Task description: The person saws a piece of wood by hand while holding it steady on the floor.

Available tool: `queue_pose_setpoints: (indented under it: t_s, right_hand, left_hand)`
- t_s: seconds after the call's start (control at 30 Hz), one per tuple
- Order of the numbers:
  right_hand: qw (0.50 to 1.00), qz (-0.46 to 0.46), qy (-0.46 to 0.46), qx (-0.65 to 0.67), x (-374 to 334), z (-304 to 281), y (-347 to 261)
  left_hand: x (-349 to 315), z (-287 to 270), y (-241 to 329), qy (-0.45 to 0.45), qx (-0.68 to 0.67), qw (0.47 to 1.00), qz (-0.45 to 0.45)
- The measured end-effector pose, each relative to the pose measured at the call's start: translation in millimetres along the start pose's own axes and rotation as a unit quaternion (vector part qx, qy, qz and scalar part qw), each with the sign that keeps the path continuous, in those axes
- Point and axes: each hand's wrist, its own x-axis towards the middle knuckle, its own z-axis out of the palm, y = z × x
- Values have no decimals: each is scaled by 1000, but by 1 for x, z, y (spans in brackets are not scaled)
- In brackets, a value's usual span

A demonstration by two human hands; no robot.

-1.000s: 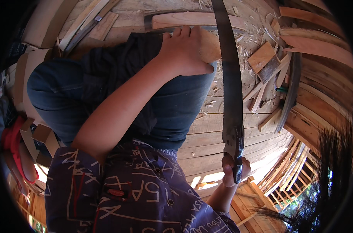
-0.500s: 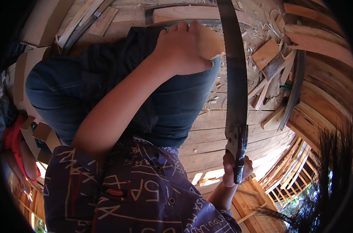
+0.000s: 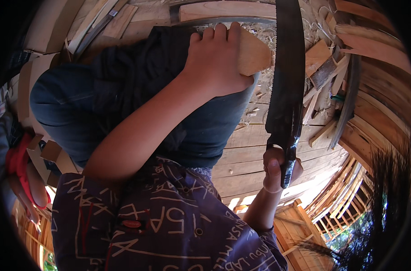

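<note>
My right hand (image 3: pixel 278 168) is closed round the dark handle of a handsaw (image 3: pixel 287 67). Its long blade points away from me and runs past the far edge of the view, with the toothed side to the left. A piece of wood (image 3: pixel 254 53) lies against my thigh, its pale end toward the blade. My left hand (image 3: pixel 217 61) grips it from above, fingers over the far side and thumb on the near side. The saw teeth stand beside that end; whether they touch it I cannot tell.
Wood offcuts (image 3: pixel 318 58) and shavings litter the plank floor (image 3: pixel 246 156) to the right. A long board (image 3: pixel 223 11) lies beyond my knees. Curved timber (image 3: pixel 377 49) lines the right side. Cardboard boxes (image 3: pixel 45 34) stand at left, near another person's red garment (image 3: pixel 20 158).
The saw and my right hand have moved away from me and slightly right. My left hand and the wood piece have shifted a little right.
</note>
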Motion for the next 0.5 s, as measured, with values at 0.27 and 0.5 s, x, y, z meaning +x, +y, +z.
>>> queue_pose_setpoints:
  t_s: [0.27,0.5]
  right_hand:
    - [1000,-23,-8,5,5,4,5]
    - [999,-38,-8,9,5,8,-1]
  left_hand:
    - [0,6,-3,11,15,1000,2]
    - [-1,9,1,36,21,999,2]
